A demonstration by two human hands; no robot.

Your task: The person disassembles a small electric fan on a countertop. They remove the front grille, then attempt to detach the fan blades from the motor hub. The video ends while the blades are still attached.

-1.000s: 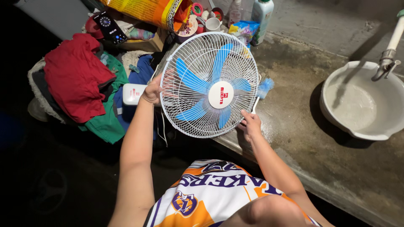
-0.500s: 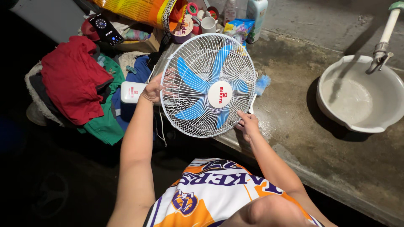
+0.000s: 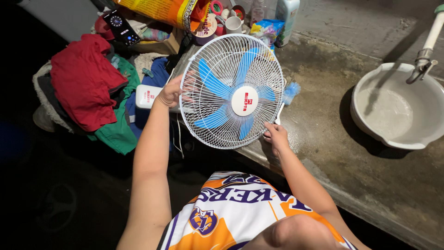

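A white electric fan [image 3: 232, 91] with blue blades is held face-up over the edge of a rough concrete counter [image 3: 333, 139]. The left hand [image 3: 172, 91] is closed on the left rim of the wire guard, fingers hooked through the wires. The right hand [image 3: 276, 134] is set at the lower right rim, fingers curled against the guard edge; how firmly it grips cannot be told.

Progress, as judged: the front guard is seen in place over the blades, the centre cap seated, nothing yet taken apart. The blades and wires look clean enough from this view, though fine dust cannot be made out. Any opening or washing appears not yet begun.

Surroundings: a white basin [image 3: 397, 111] holding some water is noted to the right, under a tap [image 3: 423, 60]. A small blue brush [image 3: 291, 91] lies just beside the fan's right rim. To the left, a heap of red and green clothing [image 3: 88, 88] is piled; bottles, a cup and a yellow bag crowd the far edge. The fan's white base [image 3: 148, 96] is partly hidden behind the left wrist. Clutter behind leaves little room to set the fan down flat.
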